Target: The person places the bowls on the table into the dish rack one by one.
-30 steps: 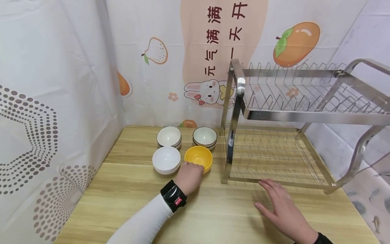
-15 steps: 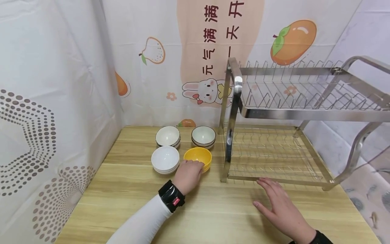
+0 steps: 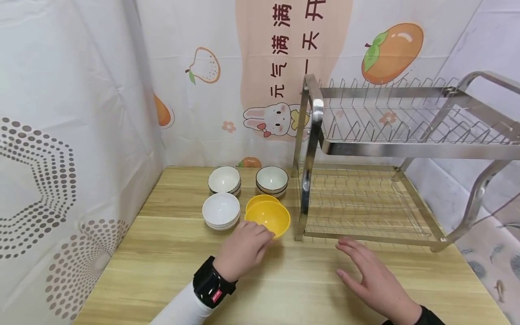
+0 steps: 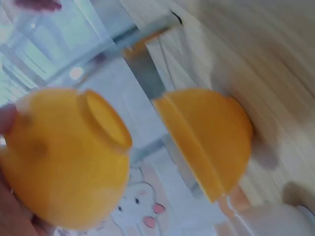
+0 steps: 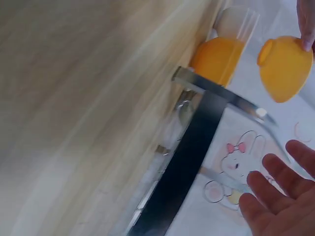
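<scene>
My left hand (image 3: 245, 248) pinches the rim of a yellow bowl (image 3: 271, 218), lifted off its stack and tilted slightly. In the left wrist view the held bowl (image 4: 69, 157) hangs apart from the remaining yellow bowls (image 4: 211, 137), which stay nested on the table. Over the table, in front of the dish rack (image 3: 369, 243), my right hand (image 3: 373, 280) has its fingers stretched out and holds nothing. The right wrist view shows those spread fingers (image 5: 280, 191), with the lifted bowl (image 5: 285, 69) well away from them.
White bowls (image 3: 221, 211) stand stacked left of the yellow ones. Behind are two more stacks, cream bowls (image 3: 224, 179) and dark-rimmed pale bowls (image 3: 272, 179). The two-tier metal rack's upright (image 3: 310, 153) rises right of the bowls. A printed curtain (image 3: 195, 117) hangs behind the table.
My left hand has raised the top yellow bowl off its stack and moved slightly towards me with it. The right hand has stayed nearly in place.
</scene>
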Demonstrator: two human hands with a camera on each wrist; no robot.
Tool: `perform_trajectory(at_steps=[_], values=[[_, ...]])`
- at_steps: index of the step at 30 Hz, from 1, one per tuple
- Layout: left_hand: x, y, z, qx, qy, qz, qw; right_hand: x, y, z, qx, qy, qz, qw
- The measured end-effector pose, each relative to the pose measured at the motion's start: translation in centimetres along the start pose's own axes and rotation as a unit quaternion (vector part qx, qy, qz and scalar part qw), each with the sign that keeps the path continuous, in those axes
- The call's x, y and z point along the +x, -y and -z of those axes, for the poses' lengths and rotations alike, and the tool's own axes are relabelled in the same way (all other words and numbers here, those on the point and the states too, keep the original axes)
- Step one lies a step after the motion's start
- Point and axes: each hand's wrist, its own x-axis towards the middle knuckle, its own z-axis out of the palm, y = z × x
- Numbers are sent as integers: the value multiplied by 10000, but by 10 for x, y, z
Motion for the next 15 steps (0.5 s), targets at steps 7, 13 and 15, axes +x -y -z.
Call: perform_trajectory(at_steps=[7, 13, 15], values=[[-3, -35, -2, -2, 315, -1460, 9888, 5, 18, 11, 143, -53, 821, 9965], [0, -60, -8, 49, 299, -2161, 9759, 5, 32, 13, 244, 301, 1799, 9829], [1, -64, -9, 12, 310, -2213, 9747, 4, 33, 13, 276, 394, 2094, 9766]])
